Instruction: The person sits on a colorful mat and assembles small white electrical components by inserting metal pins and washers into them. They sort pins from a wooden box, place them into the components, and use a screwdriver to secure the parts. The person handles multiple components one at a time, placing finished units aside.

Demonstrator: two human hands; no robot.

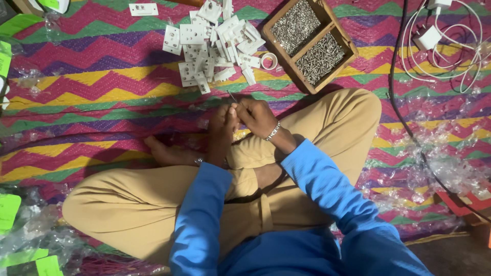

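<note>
- The person sits cross-legged on a bright zigzag mat [102, 87], in tan trousers and blue sleeves.
- The left hand [222, 125] and right hand [258, 117] meet above the knees, fingers pinched close around something small. A thin metal tip [233, 97] pokes out; I cannot tell what else they hold.
- I think it goes best with both hands steady and close together.
- Just past the hands lies a pile of white switch plates [212, 41].
- Beside it sits a wooden tray [327, 20] of little screws.
</note>
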